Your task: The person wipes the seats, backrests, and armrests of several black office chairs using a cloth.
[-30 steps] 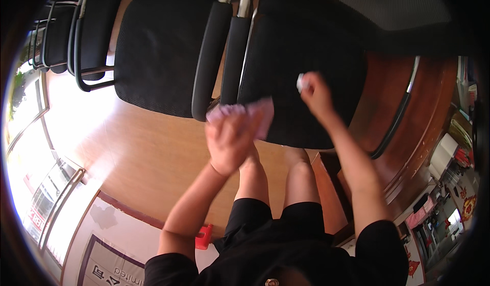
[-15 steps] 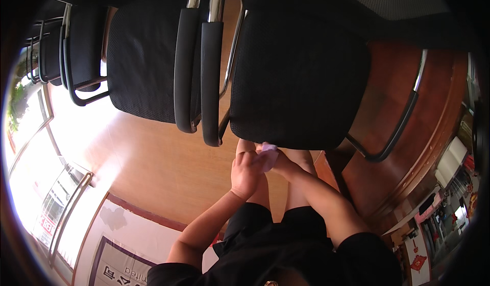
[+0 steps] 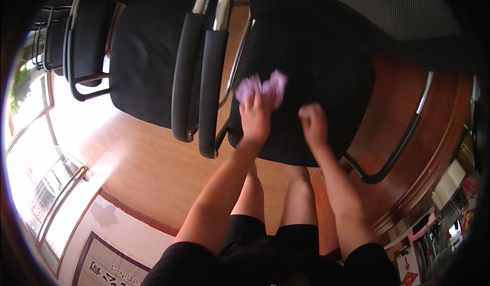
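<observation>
A crumpled light-purple cloth lies over the left part of the black chair seat in front of me. My left hand grips it from the near side, with the fingertips sunk in its folds. To the right, my right hand is over the same seat, apart from the cloth. Its fingers are curled closed and slightly blurred. A small pale spot shows at the fingertips, and I cannot make out whether it is a held thing.
Black padded armrests on chrome tubes stand left of the seat. Another black chair adjoins it. The right armrest curves near a reddish-brown wooden panel. Below is a light wooden floor; a framed sign is at lower left.
Both hands, together near my knees before, have moved forward over the seat and separated. The cloth, bunched between them earlier, is now spread wider under my left hand.
</observation>
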### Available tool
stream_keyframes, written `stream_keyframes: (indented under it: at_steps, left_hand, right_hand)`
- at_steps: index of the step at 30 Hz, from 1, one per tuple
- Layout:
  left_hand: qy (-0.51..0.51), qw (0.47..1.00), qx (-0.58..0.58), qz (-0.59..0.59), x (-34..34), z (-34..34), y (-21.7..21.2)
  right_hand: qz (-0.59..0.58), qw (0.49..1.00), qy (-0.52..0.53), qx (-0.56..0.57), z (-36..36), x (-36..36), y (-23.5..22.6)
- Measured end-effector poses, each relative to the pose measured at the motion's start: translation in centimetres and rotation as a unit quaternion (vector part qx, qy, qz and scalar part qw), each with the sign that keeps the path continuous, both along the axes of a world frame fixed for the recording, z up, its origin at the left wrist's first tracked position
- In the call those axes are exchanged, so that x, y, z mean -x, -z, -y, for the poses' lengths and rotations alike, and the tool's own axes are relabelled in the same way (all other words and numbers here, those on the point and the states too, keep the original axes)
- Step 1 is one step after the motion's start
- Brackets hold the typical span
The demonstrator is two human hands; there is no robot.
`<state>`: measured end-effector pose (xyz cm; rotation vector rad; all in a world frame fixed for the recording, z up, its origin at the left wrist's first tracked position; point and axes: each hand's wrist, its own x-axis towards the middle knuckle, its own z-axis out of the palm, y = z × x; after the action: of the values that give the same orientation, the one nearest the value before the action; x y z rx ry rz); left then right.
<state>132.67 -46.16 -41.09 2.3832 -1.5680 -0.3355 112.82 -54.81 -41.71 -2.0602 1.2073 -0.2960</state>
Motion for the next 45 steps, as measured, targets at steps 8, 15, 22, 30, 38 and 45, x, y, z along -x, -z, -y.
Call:
stream_keyframes:
  at_steps: [8, 15, 22, 30, 38, 45]
  left_hand:
    - [0.057, 0.989, 0.131, -0.029, -4.1, 4.4, -17.3]
    - [0.010, 0.966, 0.205, 0.154, -15.7, 17.5, -18.8]
    - [0.046, 0.980, -0.117, -0.154, -2.4, -2.3, -14.0]
    - [-0.312, 0.551, -0.075, -0.771, 5.7, -0.5, -17.9]
    - [-0.139, 0.563, 0.013, -0.814, 3.0, 12.0, -27.7]
    - [-0.061, 0.994, 0.019, 0.089, -9.0, 9.2, -25.7]
  right_hand:
    - [0.067, 0.994, 0.041, -0.080, -2.8, 0.6, -4.0]
    - [0.123, 0.983, 0.126, -0.048, 8.4, -4.5, -6.6]
    - [0.209, 0.902, 0.242, -0.291, -3.7, 1.0, -8.5]
    - [0.196, 0.962, 0.092, -0.168, -1.5, 3.5, -19.8]
    - [0.193, 0.978, 0.071, 0.031, 10.7, 0.7, -25.0]
    - [0.165, 0.854, 0.002, 0.494, 25.3, -3.1, -39.3]
